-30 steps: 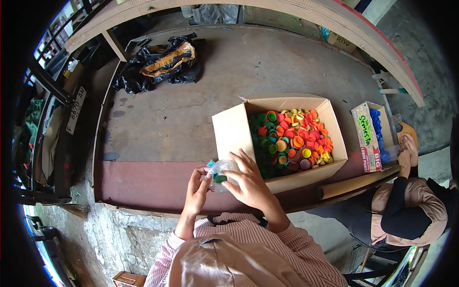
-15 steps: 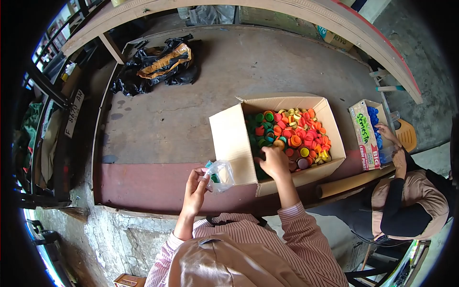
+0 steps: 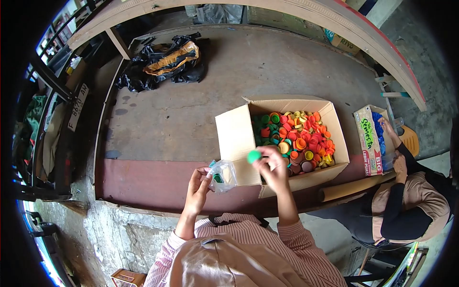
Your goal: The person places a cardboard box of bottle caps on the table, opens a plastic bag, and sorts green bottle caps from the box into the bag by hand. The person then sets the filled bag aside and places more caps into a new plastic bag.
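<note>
My left hand [image 3: 197, 189] pinches the rim of a clear plastic bag [image 3: 225, 178], which has a few green caps [image 3: 217, 178] inside. Between the fingers of my right hand [image 3: 272, 168] is a green bottle cap [image 3: 254, 156], held up over the near left part of an open cardboard box [image 3: 233, 146]. Heaped in that box are many plastic caps [image 3: 311, 138] in green, red, orange, yellow and brown. The bag hangs just left of the box's folded-out flap.
Black plastic bags with brown tape [image 3: 167, 62] lie at the table's far left. To the right, a co-worker's hands [image 3: 389, 131] reach into a smaller box [image 3: 367, 138] of blue caps. A cardboard roll [image 3: 351, 186] rests along the near right edge. A wooden beam [image 3: 287, 12] spans the far side.
My right hand has come up out of the caps, moving slightly left with a green cap in its fingers. My left hand still holds the bag in about the same place.
</note>
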`<state>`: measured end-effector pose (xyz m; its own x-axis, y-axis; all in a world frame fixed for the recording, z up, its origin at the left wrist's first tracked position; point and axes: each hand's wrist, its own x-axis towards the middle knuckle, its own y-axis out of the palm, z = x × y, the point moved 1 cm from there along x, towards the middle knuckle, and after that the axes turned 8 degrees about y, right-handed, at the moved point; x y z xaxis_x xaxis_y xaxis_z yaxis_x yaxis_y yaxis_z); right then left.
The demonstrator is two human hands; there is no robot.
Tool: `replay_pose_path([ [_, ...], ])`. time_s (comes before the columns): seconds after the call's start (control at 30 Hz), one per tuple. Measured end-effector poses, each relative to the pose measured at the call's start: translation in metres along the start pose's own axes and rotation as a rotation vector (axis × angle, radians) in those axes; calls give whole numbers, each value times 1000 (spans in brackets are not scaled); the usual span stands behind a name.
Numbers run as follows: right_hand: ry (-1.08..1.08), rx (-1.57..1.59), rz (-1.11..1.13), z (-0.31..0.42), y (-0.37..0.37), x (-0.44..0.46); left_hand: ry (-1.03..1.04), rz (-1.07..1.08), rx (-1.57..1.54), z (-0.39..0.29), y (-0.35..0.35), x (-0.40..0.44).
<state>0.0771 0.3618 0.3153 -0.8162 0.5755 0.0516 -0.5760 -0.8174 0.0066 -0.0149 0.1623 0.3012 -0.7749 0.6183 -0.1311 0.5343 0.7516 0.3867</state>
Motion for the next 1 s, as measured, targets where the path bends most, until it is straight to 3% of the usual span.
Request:
replay_pose_path([
  [0.07, -339, -400, 134, 36, 24, -5, 4, 12, -3, 0, 0, 1],
  [0.13, -206, -437, 271, 35, 40, -11, 5, 12, -5, 1, 0, 0],
  [0.23, -250, -777, 309, 22, 51, -14, -2, 21, -6, 0, 1, 0],
  [0.33, -280, -829, 190, 27, 49, -18, -5, 21, -7, 1, 0, 2],
  [0.37, -317, -676, 186, 36, 41, -13, -4, 13, -7, 2, -1, 2],
  [0.47, -246, -554, -51, 39, 2, 0, 2, 32, -2, -1, 0, 2],
  [0.53, -100, -657, -163, 33, -25, 9, -2, 31, -5, 0, 1, 2],
  [0.67, 82, -1011, -10, 0, -55, 15, -11, 40, 7, -2, 3, 3],
  [0.87, 272, -1423, 310, -29, -22, 19, -6, 43, -12, -2, 2, 3],
  [1.0, 226, -1244, 301, -73, -36, 17, 5, 32, -6, -2, 0, 3],
])
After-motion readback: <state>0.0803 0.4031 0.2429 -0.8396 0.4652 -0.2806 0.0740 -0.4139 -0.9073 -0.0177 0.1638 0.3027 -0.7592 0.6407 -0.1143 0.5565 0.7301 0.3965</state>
